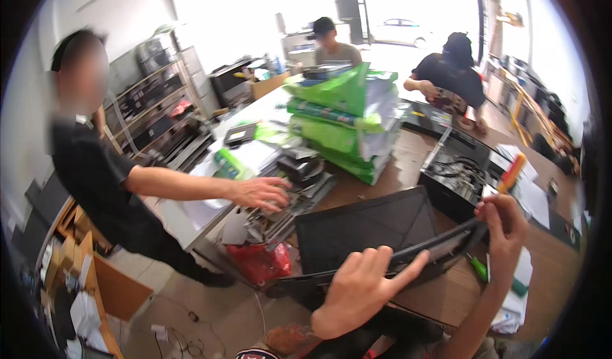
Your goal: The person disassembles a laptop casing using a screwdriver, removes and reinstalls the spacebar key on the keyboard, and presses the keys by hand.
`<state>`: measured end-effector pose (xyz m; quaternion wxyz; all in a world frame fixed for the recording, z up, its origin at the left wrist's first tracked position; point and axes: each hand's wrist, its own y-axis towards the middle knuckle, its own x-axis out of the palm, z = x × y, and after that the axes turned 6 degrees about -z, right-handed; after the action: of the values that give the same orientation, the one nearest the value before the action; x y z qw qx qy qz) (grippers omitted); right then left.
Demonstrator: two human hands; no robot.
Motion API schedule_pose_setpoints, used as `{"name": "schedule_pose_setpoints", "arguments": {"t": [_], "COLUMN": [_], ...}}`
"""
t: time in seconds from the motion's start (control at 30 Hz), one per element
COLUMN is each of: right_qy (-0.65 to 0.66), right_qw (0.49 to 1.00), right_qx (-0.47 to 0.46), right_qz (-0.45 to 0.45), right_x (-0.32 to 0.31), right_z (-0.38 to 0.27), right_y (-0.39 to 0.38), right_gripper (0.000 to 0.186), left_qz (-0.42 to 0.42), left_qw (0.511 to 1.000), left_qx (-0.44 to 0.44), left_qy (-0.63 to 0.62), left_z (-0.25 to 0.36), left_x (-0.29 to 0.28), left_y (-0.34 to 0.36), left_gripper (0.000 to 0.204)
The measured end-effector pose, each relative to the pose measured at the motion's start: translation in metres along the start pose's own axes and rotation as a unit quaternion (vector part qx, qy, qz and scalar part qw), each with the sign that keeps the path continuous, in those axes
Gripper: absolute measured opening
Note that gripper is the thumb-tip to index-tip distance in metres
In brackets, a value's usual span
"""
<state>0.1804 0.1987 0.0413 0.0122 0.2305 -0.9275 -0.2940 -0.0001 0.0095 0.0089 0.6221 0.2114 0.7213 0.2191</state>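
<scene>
A dark flat screen panel [363, 225] lies tilted at the near table edge, with a long black frame [446, 247] along its near side. Across that frame reaches my left hand [357, 289], back upward, one digit stretched to the right and the others pointing forward; its palm is hidden. At the frame's right end, my right hand [503, 222] is closed on a screwdriver [512, 173] with a yellow and red handle, which points up. Whether these fingers also touch the frame, I cannot tell. Beyond them sits an open black computer case [459, 168] with cables inside.
Stacked green packages [338, 123] stand mid-table. A co-worker's hand [261, 193] reaches over metal parts at the left; two other people sit beyond the table. A red plastic bag [258, 261] is left of the panel. A green-handled tool [478, 268] and papers [519, 289] lie at right.
</scene>
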Motion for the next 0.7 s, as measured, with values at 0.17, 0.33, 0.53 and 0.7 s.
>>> {"name": "schedule_pose_setpoints", "arguments": {"t": [0.17,0.33,0.53,0.7], "right_qy": [-0.049,0.017,0.034,0.049], "right_qw": [0.998,0.997,0.995,0.998], "right_qx": [-0.013,0.046,0.022,0.040], "right_qz": [0.031,0.062,0.093,0.008], "right_x": [0.005,0.006,-0.006,0.023], "right_z": [0.019,0.023,0.022,0.004], "right_y": [-0.004,-0.001,-0.005,0.005], "right_gripper": [0.010,0.016,0.015,0.005], "left_qz": [0.020,0.014,0.007,-0.040], "left_qw": [1.000,1.000,1.000,0.998], "left_qx": [-0.006,-0.017,-0.001,-0.041], "left_qy": [0.014,0.010,-0.004,0.003], "left_z": [-0.004,-0.006,0.002,-0.006], "left_x": [0.007,0.002,0.001,-0.008], "left_y": [-0.007,-0.007,0.001,-0.001], "left_gripper": [0.071,0.072,0.070,0.060]}}
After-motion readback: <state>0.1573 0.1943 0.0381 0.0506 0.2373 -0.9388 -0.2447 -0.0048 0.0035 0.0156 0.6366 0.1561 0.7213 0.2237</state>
